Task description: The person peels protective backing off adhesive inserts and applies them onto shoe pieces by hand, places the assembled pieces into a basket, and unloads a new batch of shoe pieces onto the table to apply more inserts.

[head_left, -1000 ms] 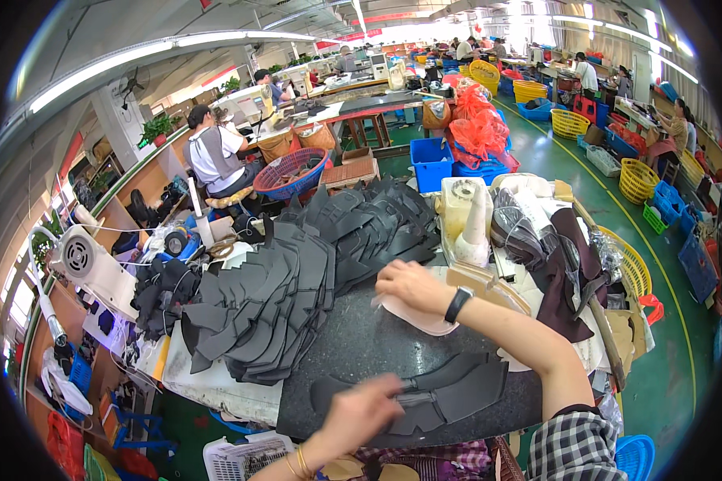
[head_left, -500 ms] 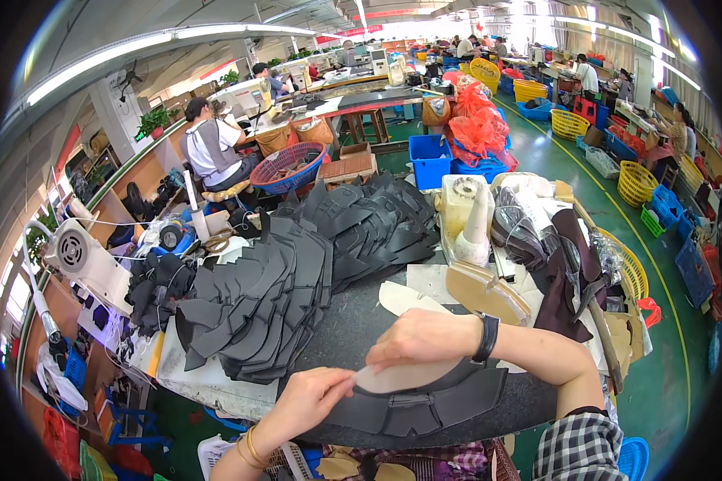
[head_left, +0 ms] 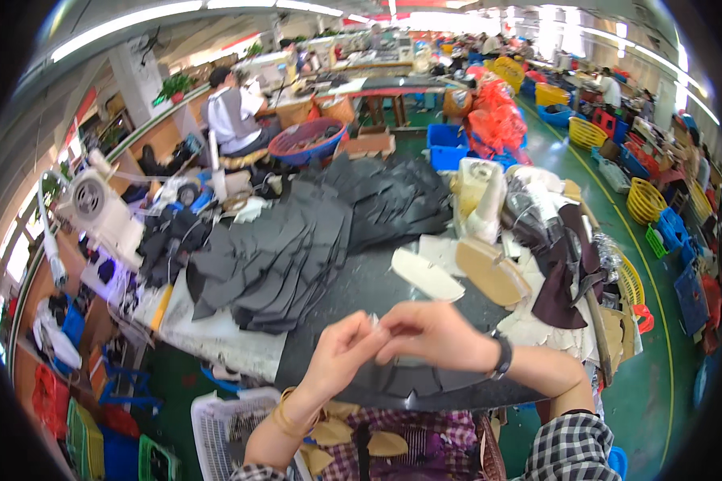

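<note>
My left hand [head_left: 346, 353] and my right hand [head_left: 435, 335] meet above the near edge of the dark work surface. The fingers of both are pinched together at a small whitish bit [head_left: 375, 321], too small and blurred to name. Below them, partly covered by the hands, lies a black curved cut piece [head_left: 413, 381]. Beyond the right hand rests a cream, oval-ended flat piece [head_left: 427, 275], and beside it a beige curved piece [head_left: 491, 272]. Overlapping black cut pieces [head_left: 273, 252] form a big heap to the left and farther back.
A cream bottle-like container [head_left: 485, 204] stands at the back right, near dark brown material [head_left: 565, 276]. A white basket [head_left: 208, 437] is below the near left edge. Blue bins [head_left: 447, 147] and red plastic bags [head_left: 496, 116] stand farther off. A person [head_left: 234, 116] sits at the far left.
My hands have drawn closer together and risen off the black piece. The pale curved piece they held is no longer plainly visible. The whole view has shifted.
</note>
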Tool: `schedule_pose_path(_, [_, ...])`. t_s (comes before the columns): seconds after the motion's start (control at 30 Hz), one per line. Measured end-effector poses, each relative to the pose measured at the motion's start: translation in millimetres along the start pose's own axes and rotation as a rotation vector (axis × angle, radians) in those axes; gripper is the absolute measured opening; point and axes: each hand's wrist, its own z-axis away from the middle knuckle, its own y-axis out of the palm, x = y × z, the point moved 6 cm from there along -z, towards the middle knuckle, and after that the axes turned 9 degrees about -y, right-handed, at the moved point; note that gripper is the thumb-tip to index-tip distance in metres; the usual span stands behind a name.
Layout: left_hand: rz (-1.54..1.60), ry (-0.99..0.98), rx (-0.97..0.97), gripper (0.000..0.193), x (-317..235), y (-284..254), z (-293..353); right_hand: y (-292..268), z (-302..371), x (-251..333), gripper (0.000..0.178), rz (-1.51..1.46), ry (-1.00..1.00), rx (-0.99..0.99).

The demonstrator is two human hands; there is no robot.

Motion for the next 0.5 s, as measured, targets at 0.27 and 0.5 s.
schedule_pose_path(0.27, [1.208, 0.043, 0.028, 0.013, 44.5, -22.6, 22.3, -12.5, 31.3, -46.9, 0.022, -0.812, 0.643, 0.036])
schedule_pose_path(0.5, [-0.409, -0.434, 0.429, 0.028, 94.6, -36.1, 84.8, -37.3, 61.9, -28.6, 0.01, -0.092, 0.304, 0.292])
